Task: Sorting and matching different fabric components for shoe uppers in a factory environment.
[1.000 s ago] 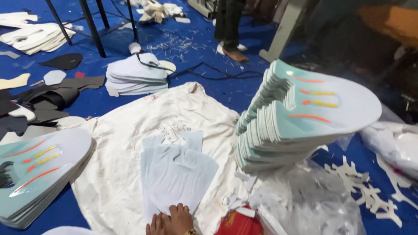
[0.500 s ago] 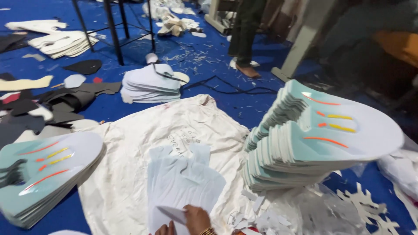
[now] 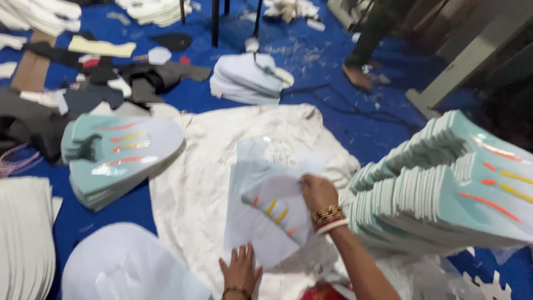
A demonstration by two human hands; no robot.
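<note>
Since a second ago, your right hand (image 3: 317, 191) has closed on a white cut piece (image 3: 277, 214), lifted above the cream cloth (image 3: 194, 183); your left hand (image 3: 240, 271) lies open, pressing its lower edge.

A single head-worn view looks steeply down and forward from close above the white cloth (image 3: 205, 183) spread on the blue floor (image 3: 333, 116). The person's own hands enter at the near edge; far floor fills the top.
</note>
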